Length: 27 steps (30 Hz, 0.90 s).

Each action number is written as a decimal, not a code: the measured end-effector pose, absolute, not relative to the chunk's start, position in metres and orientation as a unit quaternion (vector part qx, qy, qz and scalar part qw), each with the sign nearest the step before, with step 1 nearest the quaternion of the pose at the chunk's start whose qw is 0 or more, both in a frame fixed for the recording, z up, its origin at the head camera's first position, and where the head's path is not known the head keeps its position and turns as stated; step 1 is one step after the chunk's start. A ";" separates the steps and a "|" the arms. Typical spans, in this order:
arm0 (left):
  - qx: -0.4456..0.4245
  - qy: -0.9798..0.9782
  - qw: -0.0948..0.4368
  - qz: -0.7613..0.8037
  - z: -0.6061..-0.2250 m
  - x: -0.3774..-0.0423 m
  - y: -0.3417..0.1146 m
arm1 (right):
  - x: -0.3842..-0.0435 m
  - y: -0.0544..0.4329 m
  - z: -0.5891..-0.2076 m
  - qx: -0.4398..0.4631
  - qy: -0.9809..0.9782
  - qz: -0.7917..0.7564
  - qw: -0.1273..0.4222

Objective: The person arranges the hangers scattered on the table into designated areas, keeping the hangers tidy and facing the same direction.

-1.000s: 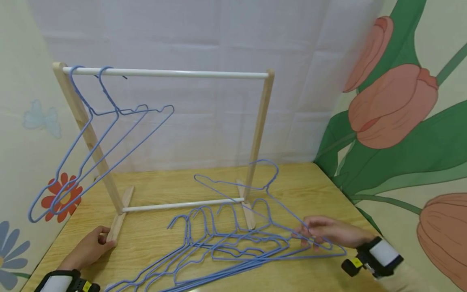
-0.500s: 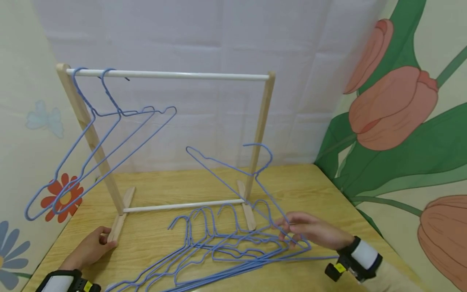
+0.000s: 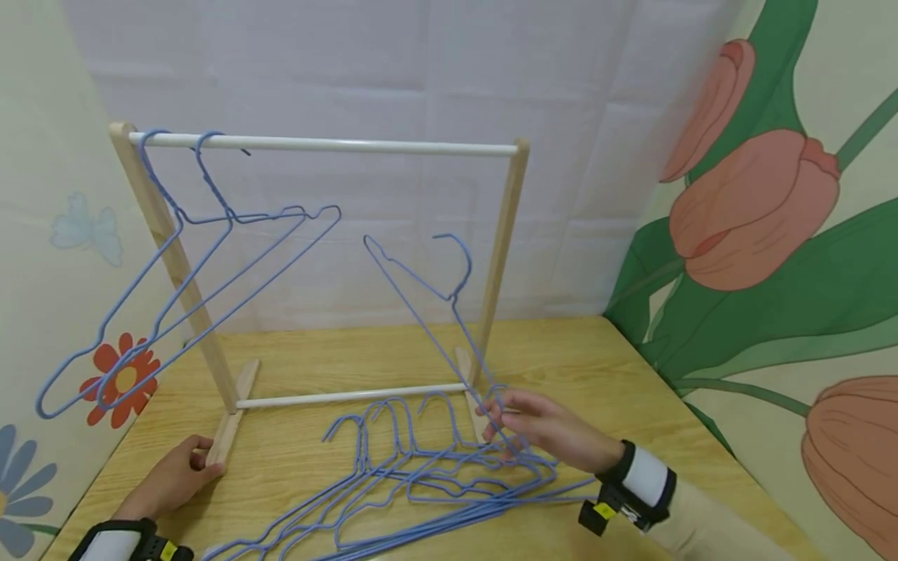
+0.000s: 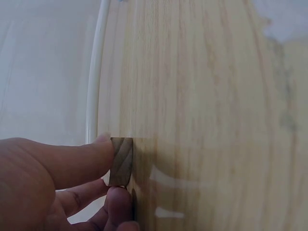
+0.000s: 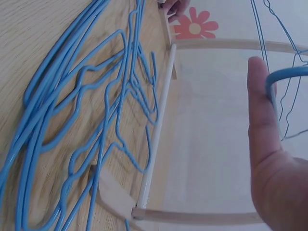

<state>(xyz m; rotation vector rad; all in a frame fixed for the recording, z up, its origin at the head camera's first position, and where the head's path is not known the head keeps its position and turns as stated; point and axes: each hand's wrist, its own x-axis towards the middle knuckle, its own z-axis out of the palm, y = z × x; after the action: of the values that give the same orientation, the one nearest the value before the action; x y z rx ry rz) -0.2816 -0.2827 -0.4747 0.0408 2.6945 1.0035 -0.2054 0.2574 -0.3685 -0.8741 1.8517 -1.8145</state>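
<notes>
The left hand [image 3: 171, 479] pinches the near end of the wooden left foot [image 3: 223, 440] of a rack [image 3: 323, 144], close to the left edge of the bench [image 3: 596, 351]; its grip is narrow, thumb on one side and fingers on the other, as the left wrist view shows. The right hand [image 3: 554, 428] is above the right half of the bench, its grip closed around the lower end of a blue wire hanger [image 3: 453, 298]. That hanger is raised and tilted, its hook uppermost, opening toward the left, below the rack's white top rail and apart from it.

Two more blue hangers [image 3: 228, 210] hang by their hooks at the left end of that rail, slightly apart. A pile of blue hangers [image 3: 435, 518] lies overlapping toward the near edge of the bench, most hooks turned toward the far edge. A white cloth [image 3: 421, 78] hangs behind the far edge; a panel with tulips [image 3: 758, 202] stands along the right edge, and a red flower [image 3: 126, 379] shows beyond the left edge.
</notes>
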 end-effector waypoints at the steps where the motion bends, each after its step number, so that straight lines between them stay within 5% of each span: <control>1: 0.012 0.929 0.133 0.346 -0.475 -0.282 -0.282 | -0.207 0.254 -0.369 -0.312 0.664 -0.650 0.198; 27: -0.004 0.932 0.142 0.333 -0.475 -0.283 -0.282 | -0.220 0.150 -0.354 -0.285 0.666 -0.681 0.107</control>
<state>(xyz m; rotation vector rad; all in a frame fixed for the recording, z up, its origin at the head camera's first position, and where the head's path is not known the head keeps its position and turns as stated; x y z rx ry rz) -0.2829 -0.2815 -0.4748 -0.0102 2.6895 0.9611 -0.2204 0.1503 -0.3544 -0.8376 1.9592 -2.0058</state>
